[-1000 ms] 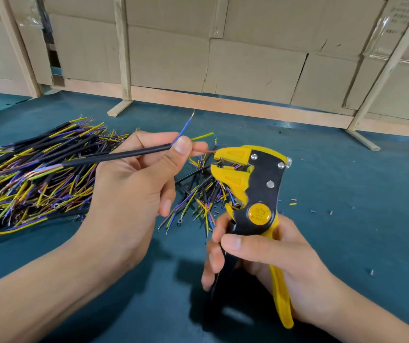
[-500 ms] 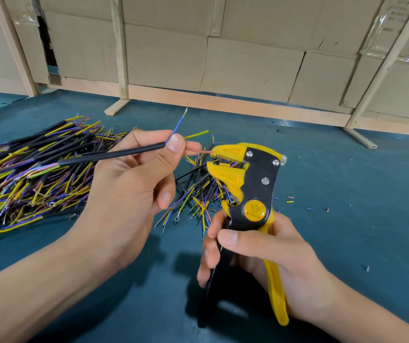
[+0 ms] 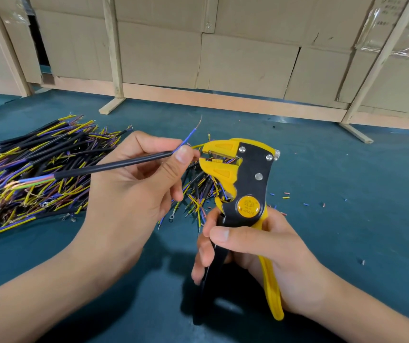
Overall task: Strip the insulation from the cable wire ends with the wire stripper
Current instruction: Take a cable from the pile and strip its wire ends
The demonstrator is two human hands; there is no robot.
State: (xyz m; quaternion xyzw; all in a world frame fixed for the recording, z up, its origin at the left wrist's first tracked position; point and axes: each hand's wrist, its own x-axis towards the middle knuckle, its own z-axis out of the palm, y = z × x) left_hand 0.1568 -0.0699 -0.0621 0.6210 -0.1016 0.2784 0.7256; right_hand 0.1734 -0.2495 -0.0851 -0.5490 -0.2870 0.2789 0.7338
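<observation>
Left hand (image 3: 134, 194), centre frame: pinching a black cable (image 3: 114, 167) between thumb and fingers, feeding one thin core toward the tool. Right hand (image 3: 255, 253), lower right: wrapped round the handles of the yellow-and-black wire stripper (image 3: 243, 184), jaws slightly parted at the core's tip. Step in hand, seemingly: seating a core for stripping. Next: hold steady, squeeze. Blue core (image 3: 186, 141) angling upward, end already bare. Cable pile (image 3: 30, 169) at left on green table (image 3: 347, 169).
</observation>
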